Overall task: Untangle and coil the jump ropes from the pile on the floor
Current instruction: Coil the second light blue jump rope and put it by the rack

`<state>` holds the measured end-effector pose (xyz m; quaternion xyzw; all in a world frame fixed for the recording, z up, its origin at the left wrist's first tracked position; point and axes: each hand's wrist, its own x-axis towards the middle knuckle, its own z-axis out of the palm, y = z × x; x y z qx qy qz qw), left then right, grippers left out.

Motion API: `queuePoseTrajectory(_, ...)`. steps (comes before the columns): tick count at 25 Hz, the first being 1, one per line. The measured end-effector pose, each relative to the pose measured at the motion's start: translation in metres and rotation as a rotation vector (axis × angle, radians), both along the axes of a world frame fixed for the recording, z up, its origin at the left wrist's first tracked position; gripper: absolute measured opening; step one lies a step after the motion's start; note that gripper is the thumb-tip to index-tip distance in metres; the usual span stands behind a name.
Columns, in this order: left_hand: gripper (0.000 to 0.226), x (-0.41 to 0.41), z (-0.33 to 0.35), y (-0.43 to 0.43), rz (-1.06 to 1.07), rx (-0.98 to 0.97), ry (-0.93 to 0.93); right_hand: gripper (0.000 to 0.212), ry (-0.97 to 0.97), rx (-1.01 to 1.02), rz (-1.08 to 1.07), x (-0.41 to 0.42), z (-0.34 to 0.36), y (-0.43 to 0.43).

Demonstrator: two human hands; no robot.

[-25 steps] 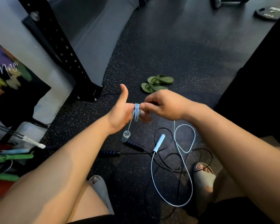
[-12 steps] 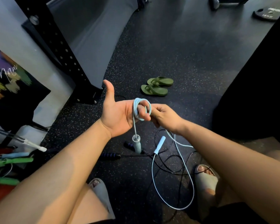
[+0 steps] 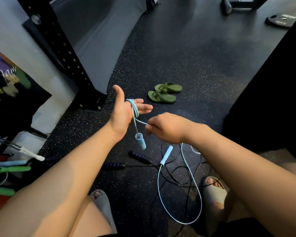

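Observation:
A light blue jump rope (image 3: pixel 135 110) is looped several times around the straight fingers of my left hand (image 3: pixel 125 111), thumb up. One of its handles (image 3: pixel 140 140) dangles below that palm. My right hand (image 3: pixel 166 128) pinches the rope a short way below the coil. The slack runs down to a big loop on the floor (image 3: pixel 193 190), ending at the second light blue handle (image 3: pixel 166 156). A thin black rope (image 3: pixel 176 178) with two purple-striped black handles (image 3: pixel 139 157) lies tangled under it.
Green flip-flops (image 3: pixel 164 93) lie beyond my hands. A black perforated rack post (image 3: pixel 70 55) stands at the left. Green and blue handles (image 3: pixel 9 169) are piled at the far left. My sandalled feet (image 3: pixel 214 190) flank the ropes. A weight plate (image 3: pixel 280 19) lies far right.
My right hand has come off the coil and dropped down and right, drawing the rope taut. My left hand's fingers have straightened with the loops around them; the hanging handle swung lower.

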<state>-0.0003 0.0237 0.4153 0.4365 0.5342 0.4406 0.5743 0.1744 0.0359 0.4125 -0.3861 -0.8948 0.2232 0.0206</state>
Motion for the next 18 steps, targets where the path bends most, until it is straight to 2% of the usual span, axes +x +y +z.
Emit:
queuePoseTrajectory(2,0.12,0.003,-0.002,-0.001,-0.074,-0.04,0.089,0.036,-0.037,0.117,0.04,-0.001,0.016,-0.002)
queuePoseTrajectory(5,0.131,-0.001,-0.002,-0.002,-0.247,-0.156,0.121,0.031,0.037,0.238,0.053,0.004,0.037,-0.003)
queuePoseTrajectory(9,0.121,0.0,0.005,-0.01,-0.473,-0.255,0.124,0.033,0.173,0.242,0.026,0.015,0.036,0.009)
queuePoseTrajectory(11,0.131,0.001,0.009,-0.013,-0.546,-0.28,0.05,0.034,0.35,0.166,0.013,0.019,0.029,0.014)
queuePoseTrajectory(14,0.131,0.001,0.016,-0.014,-0.592,-0.279,-0.1,0.037,0.603,-0.051,-0.133,0.021,0.005,0.02)
queuePoseTrajectory(18,0.129,-0.004,0.021,-0.012,-0.449,-0.247,-0.318,0.051,0.718,-0.32,-0.345,0.013,-0.036,0.017)
